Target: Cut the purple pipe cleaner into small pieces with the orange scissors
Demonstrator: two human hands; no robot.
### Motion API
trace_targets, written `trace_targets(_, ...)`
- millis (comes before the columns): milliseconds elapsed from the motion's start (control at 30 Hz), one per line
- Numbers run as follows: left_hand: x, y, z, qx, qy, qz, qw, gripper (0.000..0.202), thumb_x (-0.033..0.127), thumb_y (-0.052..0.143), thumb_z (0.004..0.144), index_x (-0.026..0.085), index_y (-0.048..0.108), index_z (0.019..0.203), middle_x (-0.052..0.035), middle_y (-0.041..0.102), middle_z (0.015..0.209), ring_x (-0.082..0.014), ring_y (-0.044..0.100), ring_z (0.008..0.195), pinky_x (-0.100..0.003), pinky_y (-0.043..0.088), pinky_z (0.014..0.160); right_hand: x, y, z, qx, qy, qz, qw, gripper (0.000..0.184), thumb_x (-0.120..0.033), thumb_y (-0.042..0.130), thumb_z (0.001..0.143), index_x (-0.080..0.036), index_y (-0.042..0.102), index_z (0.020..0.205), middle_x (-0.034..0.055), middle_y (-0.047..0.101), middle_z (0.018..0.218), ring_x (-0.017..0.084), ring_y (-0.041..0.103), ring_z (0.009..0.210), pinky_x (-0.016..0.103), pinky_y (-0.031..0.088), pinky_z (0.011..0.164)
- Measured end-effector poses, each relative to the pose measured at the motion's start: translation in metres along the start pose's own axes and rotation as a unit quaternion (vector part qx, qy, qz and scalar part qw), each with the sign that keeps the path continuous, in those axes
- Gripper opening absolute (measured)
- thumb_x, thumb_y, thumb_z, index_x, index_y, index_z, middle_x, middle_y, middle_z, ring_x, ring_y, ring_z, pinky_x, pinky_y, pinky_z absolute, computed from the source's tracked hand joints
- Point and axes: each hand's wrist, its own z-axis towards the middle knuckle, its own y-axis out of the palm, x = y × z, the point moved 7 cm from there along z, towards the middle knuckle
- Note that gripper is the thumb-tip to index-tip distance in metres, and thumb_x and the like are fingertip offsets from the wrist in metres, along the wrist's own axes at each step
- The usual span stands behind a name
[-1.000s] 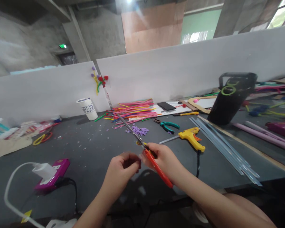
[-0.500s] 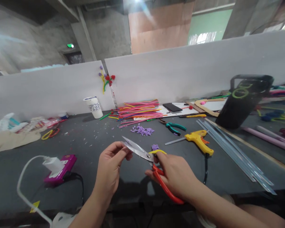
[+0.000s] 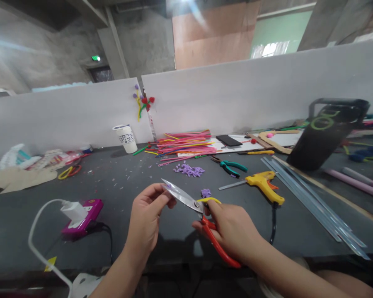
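Note:
My right hand [image 3: 233,227] is wrapped round the handles of a pair of scissors [image 3: 183,195], one handle red and the other yellow. The blades point up and to the left and look nearly closed. Their tips reach the fingers of my left hand [image 3: 149,215], which are pinched together. Something small and purple shows at those fingertips, mostly hidden by the blades and fingers. Just beyond the scissors lies a small cluster of purple pieces [image 3: 205,193]. Farther back is a larger pile of short purple pieces [image 3: 189,169].
Behind the pile lie many pink pipe cleaners [image 3: 183,144]. To the right are teal pliers [image 3: 231,166], a yellow glue gun [image 3: 264,185], clear glue sticks [image 3: 317,207] and a black bottle [image 3: 323,136]. A purple power strip [image 3: 83,217] with cables sits left; a white cup [image 3: 126,138] stands behind.
The whole view has shifted slightly, so things sit a little farther right. Both hands keep nearly the same pose, with the scissor tips still at the left fingertips.

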Motion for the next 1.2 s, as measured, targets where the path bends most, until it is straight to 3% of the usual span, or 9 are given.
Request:
trace_targets(633,0.001,-0.005,0.002,-0.004,0.005,-0.022,1.0,0.003,0.015,0.065,0.065,0.015,0.064,0.068,0.0021,0.062,0.061,-0.0072,0.053,0.055,-0.018,0.041,0.054,0.0,-0.001,0.001,-0.007,0.013,-0.01,1.0,0.037,-0.051,0.038,0.081,-0.018,0.05,0.068,0.0029,0.059,0.056,0.017,0.055,0.051,0.025,0.02,0.047)
trace_targets(800,-0.003,-0.005,0.001,-0.003,-0.015,-0.008,1.0,0.005,0.017,0.065,0.067,0.015,0.061,0.067,0.0023,0.062,0.06,-0.0072,0.054,0.055,-0.017,0.042,0.055,0.007,-0.001,0.005,-0.022,0.059,0.109,0.992,0.036,-0.052,0.046,0.076,-0.019,0.045,0.061,-0.0016,0.052,0.051,0.012,0.045,0.045,0.022,0.021,0.045)
trace_targets(933,-0.01,0.006,0.0,-0.065,-0.045,0.022,0.997,0.006,0.018,0.064,0.069,0.015,0.059,0.068,0.0018,0.061,0.06,-0.0074,0.053,0.055,-0.018,0.042,0.055,0.009,0.0,0.012,-0.035,0.09,0.296,0.95,0.033,-0.044,0.053,0.072,-0.019,0.039,0.055,-0.005,0.041,0.048,0.008,0.037,0.046,0.02,0.026,0.044)
trace_targets(1100,-0.025,0.024,-0.008,-0.164,-0.11,0.057,0.979,0.005,0.019,0.061,0.071,0.014,0.06,0.071,0.0003,0.061,0.06,-0.0082,0.053,0.055,-0.02,0.041,0.055,0.01,0.002,0.019,-0.064,0.16,0.513,0.841,0.016,-0.033,0.05,0.071,-0.018,0.049,0.067,-0.0066,0.043,0.047,0.006,0.038,0.038,0.017,0.03,0.037)
trace_targets(1200,-0.033,0.031,-0.014,-0.211,-0.14,0.067,0.965,0.007,0.02,0.061,0.072,0.013,0.06,0.07,-0.0003,0.061,0.061,-0.0086,0.052,0.054,-0.02,0.04,0.054,0.006,0.002,0.022,-0.091,0.159,0.569,0.802,0.014,-0.032,0.05,0.07,-0.017,0.051,0.07,-0.0068,0.046,0.045,0.006,0.039,0.035,0.016,0.03,0.033)
